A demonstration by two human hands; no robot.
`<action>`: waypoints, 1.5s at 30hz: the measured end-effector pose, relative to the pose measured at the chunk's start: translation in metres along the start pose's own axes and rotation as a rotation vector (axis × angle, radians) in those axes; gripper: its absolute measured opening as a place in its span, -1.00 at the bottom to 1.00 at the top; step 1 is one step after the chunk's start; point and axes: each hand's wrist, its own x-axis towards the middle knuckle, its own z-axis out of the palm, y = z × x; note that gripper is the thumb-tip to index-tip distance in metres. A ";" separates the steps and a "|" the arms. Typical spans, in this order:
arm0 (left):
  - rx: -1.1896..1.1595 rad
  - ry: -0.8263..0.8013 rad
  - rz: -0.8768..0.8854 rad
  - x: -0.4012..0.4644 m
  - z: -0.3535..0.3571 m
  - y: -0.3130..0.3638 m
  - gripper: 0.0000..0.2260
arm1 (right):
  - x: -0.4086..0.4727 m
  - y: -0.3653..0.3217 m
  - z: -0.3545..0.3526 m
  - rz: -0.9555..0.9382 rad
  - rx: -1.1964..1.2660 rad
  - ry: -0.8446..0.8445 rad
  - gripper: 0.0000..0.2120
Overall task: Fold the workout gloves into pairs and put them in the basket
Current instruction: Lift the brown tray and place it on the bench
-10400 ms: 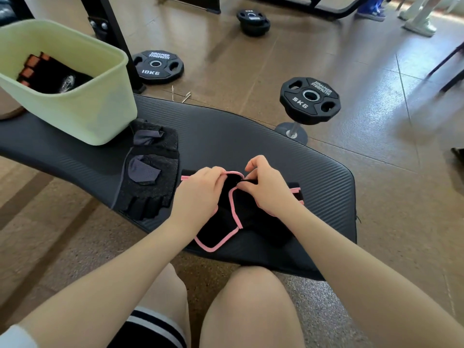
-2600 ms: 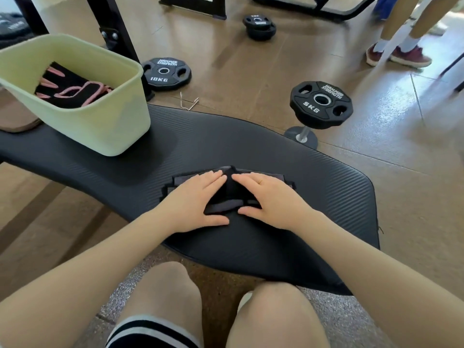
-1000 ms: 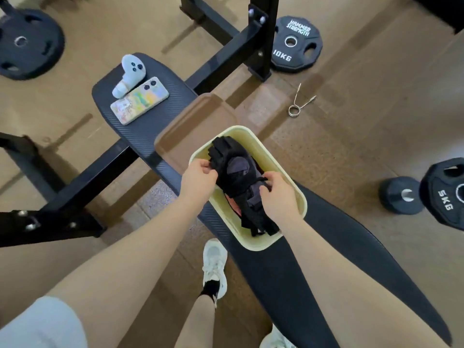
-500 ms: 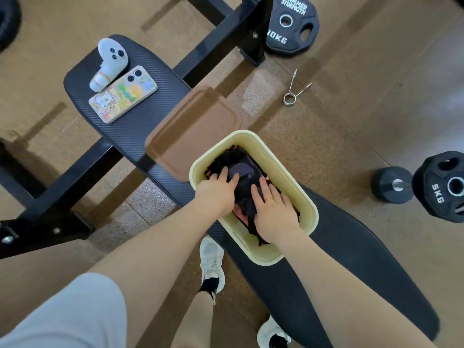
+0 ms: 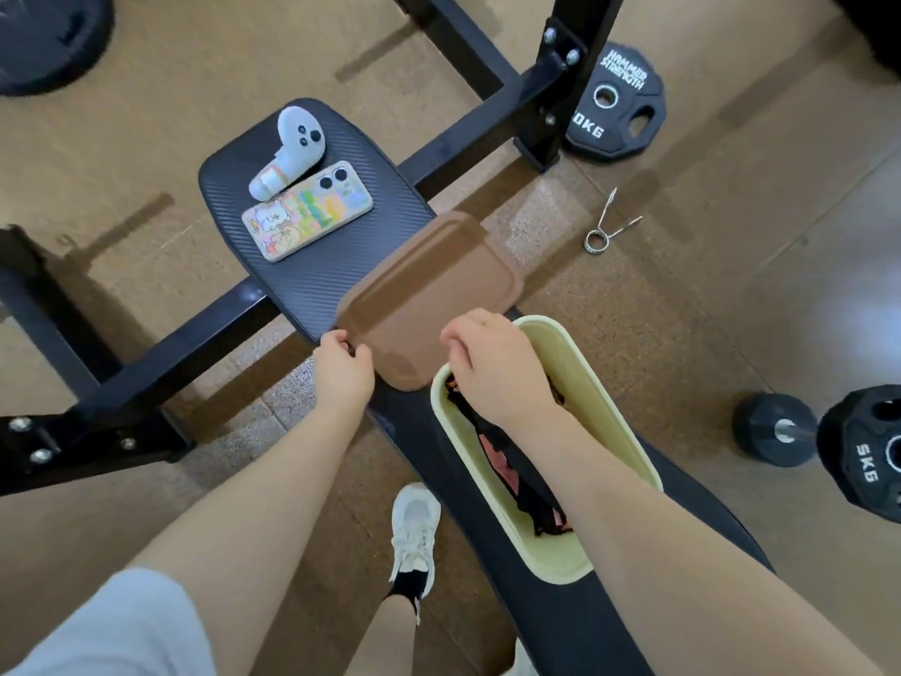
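Brown lid [image 5: 429, 295] now gripped by both hands' fingers [image 5: 358, 351], gloves [image 5: 517, 470] left in the basket [image 5: 629, 422], so folding looks done.

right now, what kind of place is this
Most likely a gym's weights area. A 10 kg weight plate lies on the floor by a black steel rack frame, a 5 kg plate sits at right, and the person works over a padded bench.
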 end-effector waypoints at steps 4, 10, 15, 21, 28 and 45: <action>0.007 -0.038 -0.174 0.034 0.021 -0.011 -0.58 | 0.024 0.001 0.019 -0.016 -0.080 0.053 -0.75; -0.007 0.052 -0.365 0.046 0.049 0.001 -0.52 | 0.042 0.012 0.030 0.012 -0.047 0.047 -0.69; -0.272 0.170 -0.080 0.020 0.011 0.023 -0.72 | 0.029 0.020 0.009 0.063 0.025 0.187 -0.72; -0.180 0.168 0.511 -0.031 -0.061 0.091 -0.72 | -0.001 0.020 -0.028 0.417 0.252 0.312 -0.65; 0.047 0.084 0.935 -0.090 -0.083 0.147 -0.68 | -0.067 0.023 -0.076 0.818 0.838 0.506 -0.45; 0.304 -0.395 0.829 -0.161 -0.021 0.116 -0.67 | -0.192 0.055 -0.057 1.151 0.826 0.438 -0.47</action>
